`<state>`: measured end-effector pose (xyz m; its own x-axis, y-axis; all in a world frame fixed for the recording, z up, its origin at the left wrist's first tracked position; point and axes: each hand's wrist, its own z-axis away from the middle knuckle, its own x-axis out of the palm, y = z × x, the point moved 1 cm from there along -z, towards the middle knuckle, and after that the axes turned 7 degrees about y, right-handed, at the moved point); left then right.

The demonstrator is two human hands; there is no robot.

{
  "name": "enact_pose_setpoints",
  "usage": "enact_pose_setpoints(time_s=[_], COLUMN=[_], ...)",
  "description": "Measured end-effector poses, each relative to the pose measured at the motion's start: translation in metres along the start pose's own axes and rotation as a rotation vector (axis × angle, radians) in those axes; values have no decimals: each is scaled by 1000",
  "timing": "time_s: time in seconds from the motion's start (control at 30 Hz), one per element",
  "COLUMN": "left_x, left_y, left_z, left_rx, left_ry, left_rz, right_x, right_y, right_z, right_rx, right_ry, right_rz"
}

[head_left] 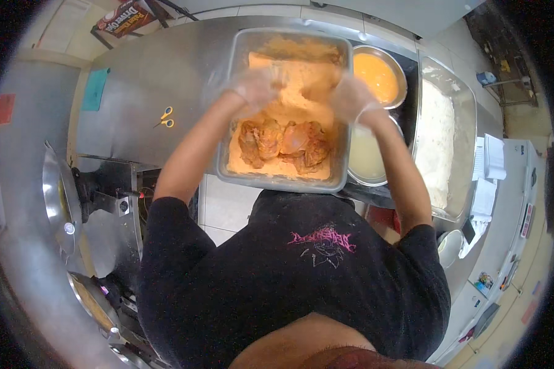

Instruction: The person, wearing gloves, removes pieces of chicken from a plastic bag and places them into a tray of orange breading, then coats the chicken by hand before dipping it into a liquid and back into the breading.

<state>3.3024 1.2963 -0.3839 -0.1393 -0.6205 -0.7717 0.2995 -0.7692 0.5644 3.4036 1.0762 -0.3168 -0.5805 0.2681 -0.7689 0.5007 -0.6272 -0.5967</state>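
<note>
A grey plastic tub (223,171) stands before me, its floor covered with orange powdery coating (300,76). At its near end lie two seasoned raw meat pieces, probably chicken: one on the left (260,142) and one on the right (306,145). Both hands wear clear plastic gloves and are blurred by motion. My left hand (257,87) is over the tub's left side. Over its right rim is my right hand (352,96), with a blurred orange-brown patch by its fingers. Whether either hand grips anything cannot be made out.
Right of the tub are a metal bowl of orange liquid (374,76), a bowl of pale liquid (368,154) and a metal pan of white flour (436,138). Yellow-handled scissors (167,117) lie on the steel counter (134,83). Pans (55,198) stand at the far left.
</note>
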Motion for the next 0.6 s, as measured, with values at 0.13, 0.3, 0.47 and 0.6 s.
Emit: enact_pose_setpoints(time_s=[0.13, 0.3, 0.47, 0.6], left_x=[18, 55, 64, 64], left_y=[15, 9, 50, 42], left_z=[61, 89, 89, 85], left_rx=[-24, -24, 164, 139], left_ry=[-17, 105, 242, 244], left_rz=[-84, 649, 530, 590], right_x=[71, 144, 162, 172], right_y=[49, 55, 36, 46], right_z=[24, 13, -3, -19], right_rx=[-119, 462, 418, 309], right_ry=[-91, 277, 329, 388], right_rz=[-167, -1567, -1874, -1956])
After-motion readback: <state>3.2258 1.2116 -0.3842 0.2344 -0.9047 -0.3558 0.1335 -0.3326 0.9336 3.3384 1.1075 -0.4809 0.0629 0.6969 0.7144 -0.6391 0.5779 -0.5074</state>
